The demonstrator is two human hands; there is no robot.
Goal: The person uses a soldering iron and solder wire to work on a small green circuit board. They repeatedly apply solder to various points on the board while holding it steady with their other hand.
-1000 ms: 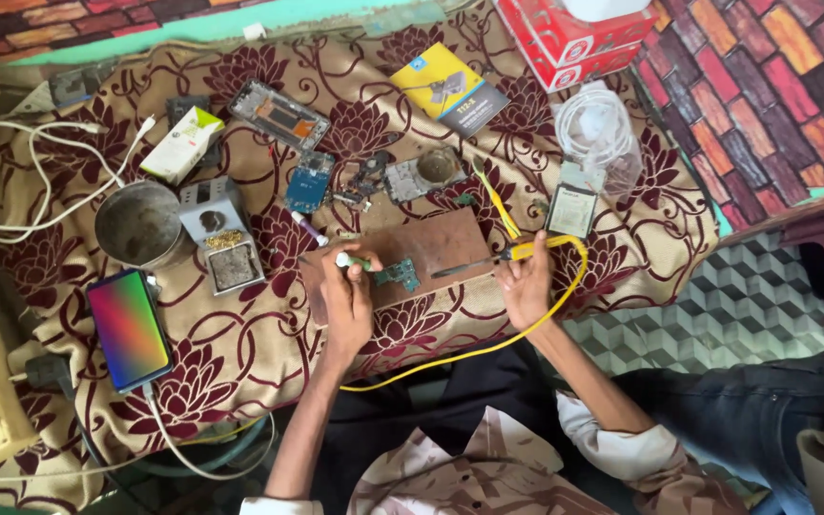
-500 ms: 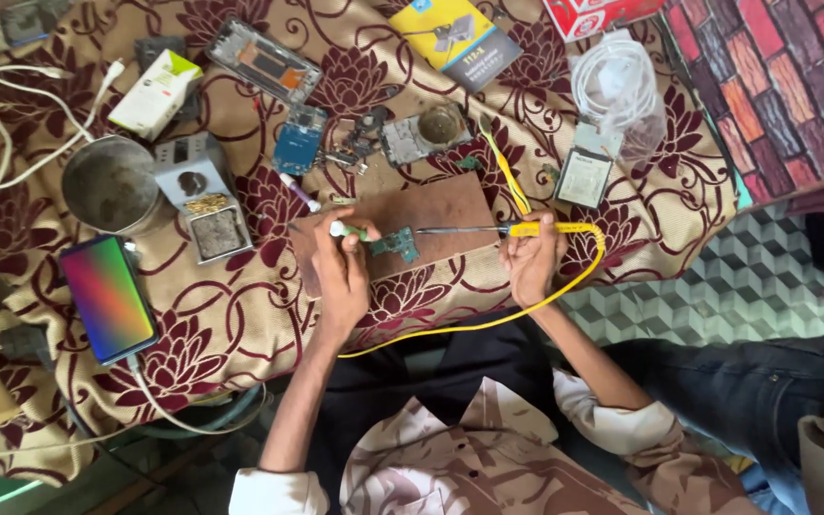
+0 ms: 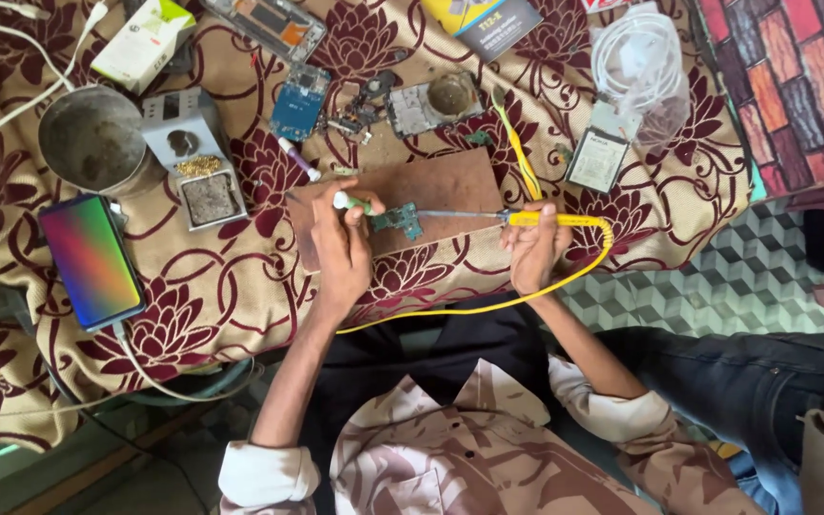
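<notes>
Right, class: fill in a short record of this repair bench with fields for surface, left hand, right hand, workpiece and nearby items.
surface: wooden board on maroon floral cloth
left hand: left hand grips a white-tipped green tool
right hand: right hand holds yellow-handled soldering iron
workpiece: small green circuit board, on the board
nearby items: lit smartphone; round metal bowl

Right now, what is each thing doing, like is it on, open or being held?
Phone: screen lit, cable plugged in.
Soldering iron: held in right hand, tip at the small circuit board.
Small tool: held in left hand.
Metal bowl: upright, looks empty.
Disassembled phone: open, back off.
</notes>
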